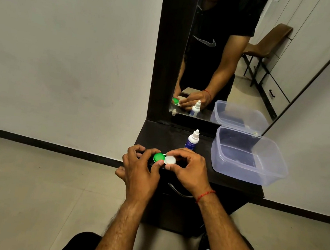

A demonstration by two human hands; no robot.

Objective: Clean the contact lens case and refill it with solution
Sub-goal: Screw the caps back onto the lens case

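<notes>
A contact lens case (165, 159) with one green cap and one white cap is held just above the front left of the dark dresser top (235, 186). My left hand (140, 167) grips the green cap side with thumb and fingers. My right hand (188, 168) grips the white cap side. Both caps are on the case. A small white solution bottle (192, 139) with a blue label and a white nozzle cap stands upright just behind my right hand.
A clear plastic tub (249, 155) sits open on the right of the dresser top. A tall mirror (229, 56) in a dark frame stands behind. A metal drawer handle (177, 191) is below my hands. Tiled floor lies to the left.
</notes>
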